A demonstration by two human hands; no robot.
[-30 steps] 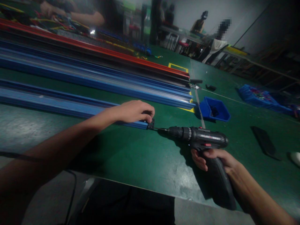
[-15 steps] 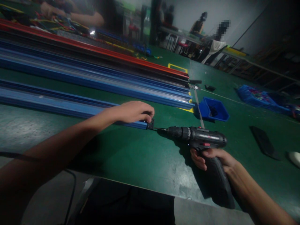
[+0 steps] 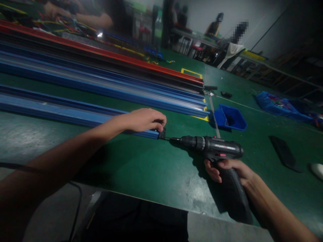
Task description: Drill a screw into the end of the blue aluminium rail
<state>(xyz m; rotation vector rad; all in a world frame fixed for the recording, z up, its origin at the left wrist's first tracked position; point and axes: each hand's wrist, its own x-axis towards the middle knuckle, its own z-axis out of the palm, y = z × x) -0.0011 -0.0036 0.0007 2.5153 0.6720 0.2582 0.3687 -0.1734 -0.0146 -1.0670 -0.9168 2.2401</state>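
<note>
Almost nothing has shifted over the last second: the left hand (image 3: 145, 120) stays pressed down on the end of the near blue rail (image 3: 75, 114), fingers closed over the small black end fitting (image 3: 162, 133), and the right hand (image 3: 228, 168) keeps its grip wrapped tight round the handle of the black cordless drill (image 3: 214, 149), whose bit meets that fitting. The drill has only crept slightly left along the green bench (image 3: 151, 168), which suggests the driving is steady, with the blue bin (image 3: 230, 117) just beyond
</note>
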